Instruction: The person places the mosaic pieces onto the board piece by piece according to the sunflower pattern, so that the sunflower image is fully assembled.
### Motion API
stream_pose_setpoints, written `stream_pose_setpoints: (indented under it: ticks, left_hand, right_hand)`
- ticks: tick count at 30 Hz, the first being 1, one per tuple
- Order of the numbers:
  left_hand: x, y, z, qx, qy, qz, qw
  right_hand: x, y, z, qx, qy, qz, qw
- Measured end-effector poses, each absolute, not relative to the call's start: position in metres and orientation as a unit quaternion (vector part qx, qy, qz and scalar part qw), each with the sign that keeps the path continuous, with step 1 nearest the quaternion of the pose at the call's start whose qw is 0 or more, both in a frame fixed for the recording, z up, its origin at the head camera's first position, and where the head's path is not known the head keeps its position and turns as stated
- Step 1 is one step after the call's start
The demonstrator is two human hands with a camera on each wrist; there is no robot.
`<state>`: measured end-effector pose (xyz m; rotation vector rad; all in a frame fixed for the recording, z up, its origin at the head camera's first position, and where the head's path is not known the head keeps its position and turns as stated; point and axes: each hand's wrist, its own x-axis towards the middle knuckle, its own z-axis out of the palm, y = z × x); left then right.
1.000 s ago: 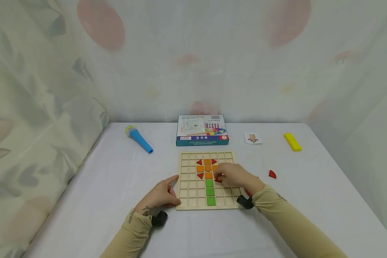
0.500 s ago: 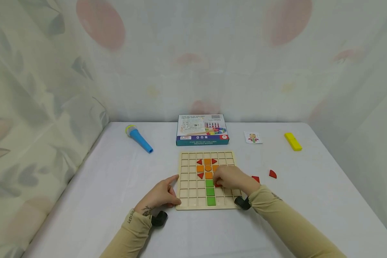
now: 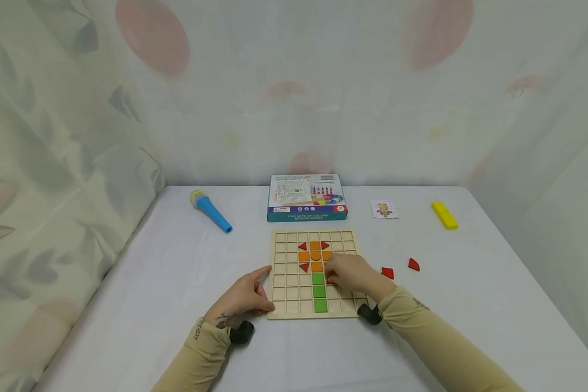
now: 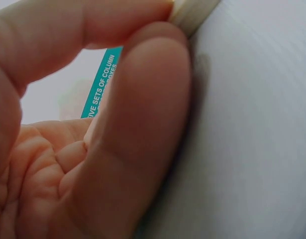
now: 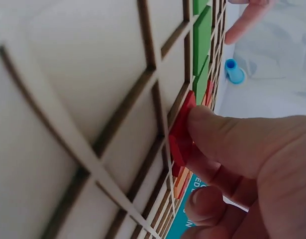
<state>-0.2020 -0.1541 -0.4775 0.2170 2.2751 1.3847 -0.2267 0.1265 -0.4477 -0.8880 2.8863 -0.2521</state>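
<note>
A wooden grid board lies on the white table, holding orange pieces, red triangles and a column of green squares. My left hand rests at its left edge, index finger and thumb spread apart and touching the rim; the left wrist view shows the thumb close up. Over the board, my right hand pinches a red piece between thumb and fingers, in a cell beside the green column. Fingers cover part of that piece, so I cannot tell its full shape.
Right of the board lie a red piece and a red quarter-circle. Behind it stands a flat box. A blue toy microphone lies back left; a pattern card and a yellow block lie back right.
My right hand has shifted slightly toward me, bringing the red piece down beside the top green square. The red piece by the right wrist has come into fuller view. My left hand stays put.
</note>
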Motion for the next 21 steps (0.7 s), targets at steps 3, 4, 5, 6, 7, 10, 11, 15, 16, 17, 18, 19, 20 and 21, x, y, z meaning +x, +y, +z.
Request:
stream_pose_setpoints:
  ticks: [3,4,5,6,7,10,11,15,16,17,18,19,20,21]
  left_hand:
    - [-0.201,-0.154,-0.475,0.081,0.826,0.506,0.235]
    - [-0.201,-0.154,-0.474,0.082,0.825,0.508,0.236]
    - [-0.201,-0.155,-0.473,0.083,0.824,0.509,0.236]
    - [-0.201,-0.155,-0.473,0.084,0.823,0.51,0.237]
    - [-0.201,-0.155,-0.473,0.085,0.822,0.51,0.237]
    - [-0.201,-0.155,-0.473,0.086,0.824,0.508,0.236]
    - [-0.202,-0.155,-0.473,0.086,0.825,0.506,0.236]
    - [-0.202,-0.154,-0.473,0.086,0.83,0.499,0.234]
    - [-0.202,-0.154,-0.473,0.085,0.83,0.499,0.233]
    - [-0.202,-0.154,-0.473,0.084,0.831,0.498,0.233]
    - [-0.202,-0.154,-0.473,0.083,0.831,0.499,0.233]
    - [-0.201,-0.153,-0.473,0.082,0.831,0.499,0.232]
    - [-0.201,-0.153,-0.473,0.08,0.832,0.498,0.232]
    - [-0.201,-0.153,-0.473,0.079,0.832,0.498,0.231]
  right_hand:
    - [-0.225,0.127,-0.448,-0.293,0.951,-0.085,0.049]
    - [-0.224,0.127,-0.449,-0.293,0.951,-0.086,0.047]
    - [-0.223,0.127,-0.448,-0.292,0.951,-0.088,0.047]
    - [-0.222,0.128,-0.448,-0.291,0.951,-0.091,0.047]
    - [-0.221,0.128,-0.447,-0.289,0.952,-0.093,0.048]
    - [-0.218,0.131,-0.447,-0.288,0.952,-0.09,0.05]
    - [-0.217,0.133,-0.447,-0.288,0.952,-0.088,0.051]
    - [-0.212,0.142,-0.447,-0.297,0.95,-0.087,0.041]
    - [-0.21,0.146,-0.446,-0.298,0.949,-0.09,0.037]
    - [-0.209,0.15,-0.446,-0.297,0.95,-0.094,0.031]
    - [-0.208,0.155,-0.446,-0.293,0.951,-0.1,0.029]
    - [-0.207,0.16,-0.444,-0.287,0.952,-0.106,0.024]
    - [-0.207,0.166,-0.443,-0.274,0.955,-0.111,0.022]
    - [-0.208,0.172,-0.44,-0.258,0.959,-0.118,0.019]
